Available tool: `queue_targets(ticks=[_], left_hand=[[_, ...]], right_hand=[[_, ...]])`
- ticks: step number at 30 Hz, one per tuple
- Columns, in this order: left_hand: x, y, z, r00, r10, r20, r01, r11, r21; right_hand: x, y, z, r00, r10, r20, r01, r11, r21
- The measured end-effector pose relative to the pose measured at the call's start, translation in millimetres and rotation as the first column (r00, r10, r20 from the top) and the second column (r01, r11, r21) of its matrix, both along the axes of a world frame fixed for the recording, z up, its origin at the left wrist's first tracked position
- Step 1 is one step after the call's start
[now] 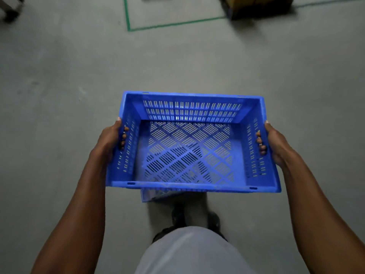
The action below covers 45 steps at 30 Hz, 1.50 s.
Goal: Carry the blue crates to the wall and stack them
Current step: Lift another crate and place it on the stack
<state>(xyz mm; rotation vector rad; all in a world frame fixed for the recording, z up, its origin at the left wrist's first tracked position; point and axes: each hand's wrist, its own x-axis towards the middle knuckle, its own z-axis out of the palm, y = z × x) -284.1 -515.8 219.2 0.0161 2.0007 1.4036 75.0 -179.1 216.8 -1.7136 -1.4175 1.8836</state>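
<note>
An empty blue slotted crate (pixel 189 185) hangs level in front of my body, above the grey floor. My left hand (pixel 109 139) grips its left side wall, with fingertips poking through the handle slot. My right hand (pixel 276 143) grips the right side wall the same way, fingertips showing inside. The crate's perforated bottom lets the floor show through. No wall and no other crate is in view.
Green tape lines (pixel 167 24) mark a rectangle on the concrete floor far ahead. A brown cardboard box on a dark pallet (pixel 260 6) stands at the top right. A dark object (pixel 11 10) sits at the top left corner. My feet (pixel 195 218) are below the crate.
</note>
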Motion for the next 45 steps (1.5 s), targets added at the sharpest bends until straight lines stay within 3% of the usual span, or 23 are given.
queue_targets(ticks=[8, 18, 25, 33, 39, 45], left_hand=[[63, 115, 39, 0.949, -0.307, -0.068, 0.309, 0.951, 0.019], [264, 276, 65, 0.720, -0.694, -0.018, 0.692, 0.716, 0.089], [477, 353, 63, 0.462, -0.886, 0.035, 0.879, 0.463, 0.117], [717, 421, 57, 0.136, -0.990, 0.025, 0.987, 0.137, 0.081], [907, 475, 41, -0.160, -0.987, 0.001, 0.986, -0.160, 0.046], [1116, 484, 47, -0.494, -0.869, -0.029, 0.867, -0.494, 0.066]], right_hand=[[155, -22, 24, 0.950, -0.308, -0.054, 0.311, 0.949, 0.054], [402, -82, 56, 0.736, -0.672, -0.081, 0.676, 0.727, 0.119], [584, -152, 57, 0.467, -0.881, -0.071, 0.882, 0.458, 0.115], [733, -231, 57, 0.137, -0.989, -0.056, 0.985, 0.130, 0.112], [814, -278, 39, -0.183, -0.981, -0.067, 0.976, -0.190, 0.105], [868, -341, 38, -0.490, -0.859, -0.148, 0.861, -0.503, 0.075]])
